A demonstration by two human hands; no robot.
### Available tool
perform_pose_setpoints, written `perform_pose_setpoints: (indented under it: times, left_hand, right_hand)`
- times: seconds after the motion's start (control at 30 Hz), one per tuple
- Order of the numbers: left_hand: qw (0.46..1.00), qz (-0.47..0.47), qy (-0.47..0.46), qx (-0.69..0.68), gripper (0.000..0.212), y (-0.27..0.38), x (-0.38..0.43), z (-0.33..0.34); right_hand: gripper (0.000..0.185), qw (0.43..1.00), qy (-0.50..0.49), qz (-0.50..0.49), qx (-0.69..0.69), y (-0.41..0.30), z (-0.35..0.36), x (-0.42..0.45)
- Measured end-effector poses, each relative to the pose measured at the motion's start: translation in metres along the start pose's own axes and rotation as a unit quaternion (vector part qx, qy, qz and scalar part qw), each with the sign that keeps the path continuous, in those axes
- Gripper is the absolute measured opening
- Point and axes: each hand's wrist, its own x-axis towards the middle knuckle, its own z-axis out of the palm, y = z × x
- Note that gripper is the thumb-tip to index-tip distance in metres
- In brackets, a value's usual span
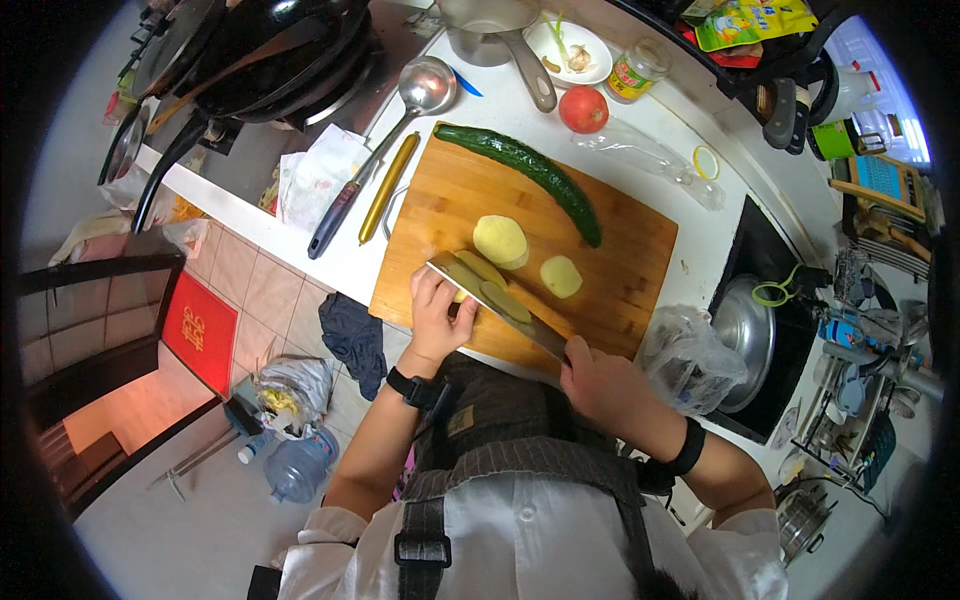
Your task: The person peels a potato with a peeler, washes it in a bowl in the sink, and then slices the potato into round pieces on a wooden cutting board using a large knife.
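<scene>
My right hand (609,381) is closed around the handle of a kitchen cleaver (517,316), whose blade slants up to the left over the wooden cutting board (420,217). Behind the blade, my left hand (441,315) holds a piece of peeled potato, largely hidden by the fingers and cleaver. Pale slices lie against or are reflected in the blade; I cannot tell which. A thick potato piece (500,241) rests above the cleaver, with a smaller potato piece (561,277) to its right. A whole cucumber (525,169) curves across the board's far part.
Beyond the board are a tomato (583,109), a glass jar (637,71), a white plate (568,54) and a saucepan (491,37). A ladle (375,150) lies left. A plastic bag (694,360) and metal basin (750,337) are right, by the sink.
</scene>
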Motion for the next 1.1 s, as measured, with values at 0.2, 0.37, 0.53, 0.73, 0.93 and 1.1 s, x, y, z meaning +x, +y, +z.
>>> perform_pose_setpoints:
  times: [0.2, 0.37, 0.53, 0.73, 0.93, 1.1]
  left_hand:
    - [1.000, 0.003, 0.002, -0.001, 0.031, 0.002, 0.004, -0.001]
    - [1.000, 0.010, 0.007, -0.004, 0.031, 0.004, 0.005, -0.002]
    - [1.000, 0.005, 0.008, -0.002, 0.033, 0.007, 0.006, -0.001]
    - [1.000, 0.008, 0.011, -0.007, 0.030, 0.008, 0.012, -0.004]
    - [0.997, -0.056, 0.051, -0.029, 0.023, 0.029, 0.013, -0.029]
    - [0.998, -0.006, -0.036, -0.047, 0.016, 0.082, 0.067, -0.079]
  right_hand:
    - [0.018, 1.000, 0.004, -0.021, 0.020, 0.000, 0.002, 0.010]
    - [0.017, 0.999, 0.031, -0.030, 0.026, 0.005, 0.018, 0.022]
    - [0.017, 0.999, 0.038, -0.028, -0.001, 0.015, 0.032, 0.040]
    - [0.018, 0.998, 0.061, -0.025, 0.016, 0.029, 0.041, 0.044]
    - [0.020, 0.987, 0.135, -0.076, -0.043, 0.038, 0.010, 0.023]
    - [0.018, 0.947, 0.245, -0.113, -0.175, 0.031, -0.011, 0.009]
